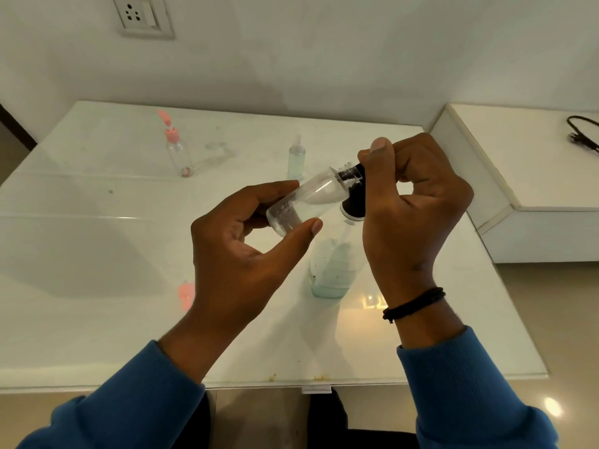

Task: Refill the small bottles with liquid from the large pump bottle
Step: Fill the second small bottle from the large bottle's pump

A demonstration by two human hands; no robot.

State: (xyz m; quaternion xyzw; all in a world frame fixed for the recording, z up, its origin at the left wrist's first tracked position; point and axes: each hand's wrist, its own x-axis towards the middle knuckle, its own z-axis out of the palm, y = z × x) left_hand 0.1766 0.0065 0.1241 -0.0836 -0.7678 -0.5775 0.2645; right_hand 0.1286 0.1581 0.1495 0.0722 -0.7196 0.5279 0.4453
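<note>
Head view. Left hand (246, 241) holds a small clear bottle (301, 202) tilted above the middle of the desk (97, 254), thumb and fingers curled round its base end, neck pointing up and to the right. Bottle looks nearly empty; a few droplets cling inside.

Right hand (411, 202) is curled over the black pump head (353, 176) of the large pump bottle (330, 267), thumb on top. The small bottle's mouth sits against the pump nozzle. The large pump bottle stands upright on the desk, right of centre, with pale blue-green liquid low in its body.

Toward the far edge: a clear bottle with a pink pump top (177, 150), left of centre, and a small bottle of pale green liquid (296, 158) nearer the middle, well apart. A pink cap (185, 294) lies just beside the left wrist, partly hidden.

Black wristband (413, 303) on the right wrist; blue sleeves (129, 400) on both arms. Wall socket (141, 14) above the far left corner.
</note>
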